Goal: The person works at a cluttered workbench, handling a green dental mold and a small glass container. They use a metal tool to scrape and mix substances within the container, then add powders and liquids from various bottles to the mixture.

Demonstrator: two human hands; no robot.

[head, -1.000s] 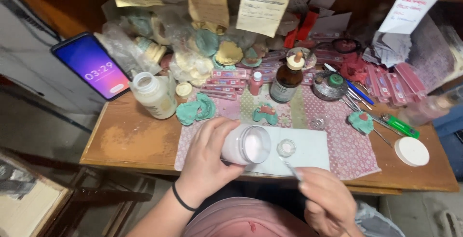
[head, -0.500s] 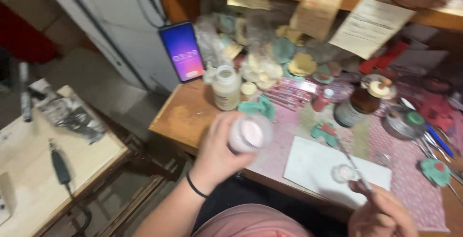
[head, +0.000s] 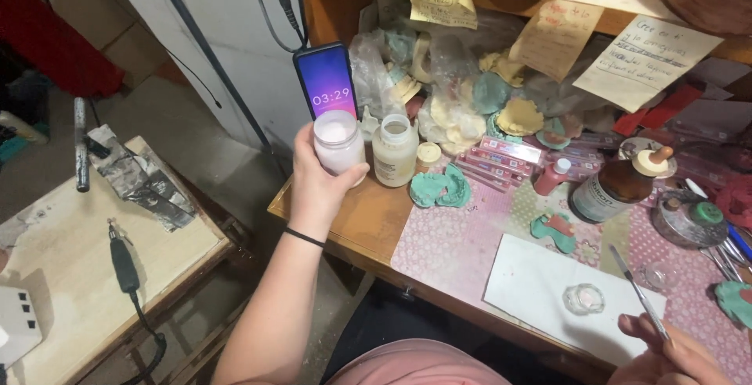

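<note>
One white jar (head: 338, 142) in left hand (head: 317, 185), just beside desk edge (head: 333, 224).

- A phone (head: 327, 81) stood upright against the wall at eleven o'clock, its screen lit purple.
- An open cream bottle (head: 394, 150) stood just right of it.
- A green dental cast (head: 440, 187) lay near the centre, on the wooden desk (head: 368, 220).
- A brown glass bottle (head: 616, 187) lay tilted at three o'clock, near a small red bottle (head: 551, 177).
- Handwritten paper notes (head: 647, 60) hung from the shelf at one o'clock.
- A black rotary handpiece (head: 122, 260) lay on a side table (head: 70, 275) at eight o'clock.
</note>
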